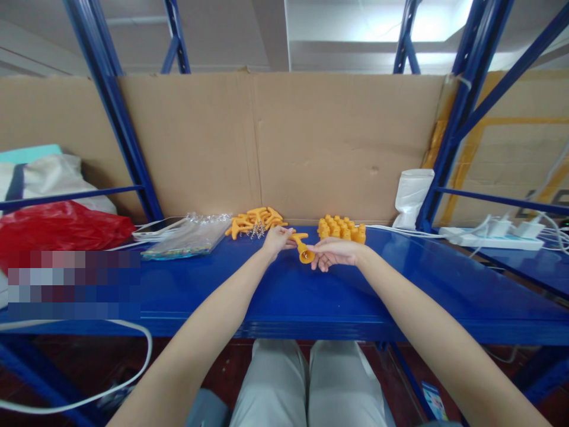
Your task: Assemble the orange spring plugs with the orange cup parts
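Pinching a small orange plastic piece (304, 251) between my left hand (276, 239) and right hand (334, 251), fingers closed on its stem at 10 o'clock and its flared end, I judge it light, stiff and smooth.

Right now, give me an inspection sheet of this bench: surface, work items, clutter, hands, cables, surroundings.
Surface: blue metal shelf, glossy, used as a bench.
Work items: one orange plastic piece held between both hands; pile of orange T-shaped parts behind the left hand; cluster of upright orange parts behind the right hand.
Clutter: clear plastic bags, phone, red bag, white pouch.
Hands: left hand has its grip on the piece's upper end; right hand touches its lower end.
Cables: white power strip with plugs at right; white cable looping at lower left.
Surroundings: cardboard backing, blue rack uprights.
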Available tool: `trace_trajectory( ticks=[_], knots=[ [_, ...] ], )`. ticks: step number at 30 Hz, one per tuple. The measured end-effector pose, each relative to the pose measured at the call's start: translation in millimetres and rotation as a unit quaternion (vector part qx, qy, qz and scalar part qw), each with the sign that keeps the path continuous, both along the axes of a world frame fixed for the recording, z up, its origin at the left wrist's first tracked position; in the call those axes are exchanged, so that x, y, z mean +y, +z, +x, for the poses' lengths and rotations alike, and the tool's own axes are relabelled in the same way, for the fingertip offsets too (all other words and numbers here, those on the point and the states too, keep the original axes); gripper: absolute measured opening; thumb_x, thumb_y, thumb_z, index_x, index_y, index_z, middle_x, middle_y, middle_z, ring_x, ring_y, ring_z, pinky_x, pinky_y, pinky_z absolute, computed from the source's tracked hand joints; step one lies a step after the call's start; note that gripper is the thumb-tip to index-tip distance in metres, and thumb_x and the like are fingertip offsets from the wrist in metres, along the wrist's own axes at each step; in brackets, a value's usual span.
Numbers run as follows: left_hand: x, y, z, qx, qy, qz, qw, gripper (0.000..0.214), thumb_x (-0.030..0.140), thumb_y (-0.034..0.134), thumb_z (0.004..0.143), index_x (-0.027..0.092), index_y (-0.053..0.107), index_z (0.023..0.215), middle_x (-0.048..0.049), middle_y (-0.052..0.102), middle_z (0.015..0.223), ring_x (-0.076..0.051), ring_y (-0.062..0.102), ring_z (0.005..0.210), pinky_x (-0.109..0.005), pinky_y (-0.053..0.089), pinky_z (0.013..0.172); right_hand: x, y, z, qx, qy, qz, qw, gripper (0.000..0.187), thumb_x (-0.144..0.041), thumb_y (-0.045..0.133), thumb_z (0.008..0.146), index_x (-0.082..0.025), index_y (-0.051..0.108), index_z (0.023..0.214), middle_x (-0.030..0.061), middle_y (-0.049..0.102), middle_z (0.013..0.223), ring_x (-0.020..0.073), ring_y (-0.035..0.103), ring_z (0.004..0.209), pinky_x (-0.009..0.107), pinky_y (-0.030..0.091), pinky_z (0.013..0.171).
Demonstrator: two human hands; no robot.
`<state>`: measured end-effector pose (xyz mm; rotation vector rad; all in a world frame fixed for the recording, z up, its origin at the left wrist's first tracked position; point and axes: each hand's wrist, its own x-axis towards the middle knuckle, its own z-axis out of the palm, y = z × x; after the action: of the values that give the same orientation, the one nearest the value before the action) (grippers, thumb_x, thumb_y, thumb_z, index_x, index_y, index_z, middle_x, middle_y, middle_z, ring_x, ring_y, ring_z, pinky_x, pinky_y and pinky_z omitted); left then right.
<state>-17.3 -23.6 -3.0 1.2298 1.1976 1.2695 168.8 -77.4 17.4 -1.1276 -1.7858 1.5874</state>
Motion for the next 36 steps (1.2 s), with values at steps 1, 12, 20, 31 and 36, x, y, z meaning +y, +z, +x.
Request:
trace_trajectory(
  ticks=[1, 12, 20, 31, 36],
  knots=[
    [-2, 0.6, 1, 0.003, 0.001, -0.006, 1.000, 0.022, 0.019, 0.065, 0.091, 0.018, 0.048, 0.077, 0.0026, 0.061, 0.055, -0.012, 0.067, 0.051, -0.029, 0.062, 0.068, -2, -0.2, -1, -0.009, 0.003, -0.002, 1.000, 0.036, -0.051, 0.080, 0.075, -0.015, 0.073, 0.071, 0.0104, 0.073, 0.069, 0.0177, 0.061, 0.053, 0.033, 0.054, 0.057],
    [-13, 2.3, 17, 0.034, 0.009, -0.066, 0.997, 0.018, 0.011, 0.058, 0.093, 0.017, 0.050, 0.077, 0.0018, 0.058, 0.060, -0.008, 0.062, 0.054, -0.023, 0.060, 0.068, 6, -7.7, -8, -0.087, 0.004, -0.027, 0.996, 0.026, -0.035, 0.076, 0.082, -0.016, 0.065, 0.068, 0.0033, 0.065, 0.057, 0.0087, 0.052, 0.044, 0.018, 0.043, 0.041],
    [-4, -7.3, 22, 0.040, 0.014, -0.050, 0.998, 0.035, -0.005, 0.058, 0.081, 0.016, 0.053, 0.109, -0.0032, 0.066, 0.087, -0.011, 0.069, 0.078, -0.027, 0.060, 0.081, 11, -9.2, -7, -0.084, -0.098, 0.000, 0.992, 0.019, -0.025, 0.073, 0.084, -0.017, 0.060, 0.073, 0.0018, 0.061, 0.058, 0.0079, 0.050, 0.047, 0.018, 0.040, 0.043],
    [-7, 4.6, 0, 0.514, -0.149, 0.214, 0.817, 0.046, 0.026, 0.054, 0.087, 0.012, 0.058, 0.131, -0.0153, 0.060, 0.141, -0.026, 0.053, 0.134, -0.036, 0.036, 0.115, 17, 1.2, 7, -0.200, -0.255, 0.154, 0.933, 0.017, -0.013, 0.053, 0.088, -0.018, 0.064, 0.077, 0.0042, 0.066, 0.065, 0.0111, 0.056, 0.054, 0.026, 0.047, 0.062],
    [-34, 34.7, -17, 0.584, -0.247, 0.181, 0.751, 0.071, 0.057, 0.054, 0.088, 0.017, 0.049, 0.146, -0.0098, 0.049, 0.154, -0.026, 0.045, 0.142, -0.031, 0.035, 0.113, 25, 7.9, 16, -0.343, -0.330, 0.283, 0.833, 0.026, -0.014, 0.048, 0.089, -0.017, 0.073, 0.082, 0.0070, 0.073, 0.072, 0.0173, 0.069, 0.067, 0.026, 0.050, 0.069]
  ],
)
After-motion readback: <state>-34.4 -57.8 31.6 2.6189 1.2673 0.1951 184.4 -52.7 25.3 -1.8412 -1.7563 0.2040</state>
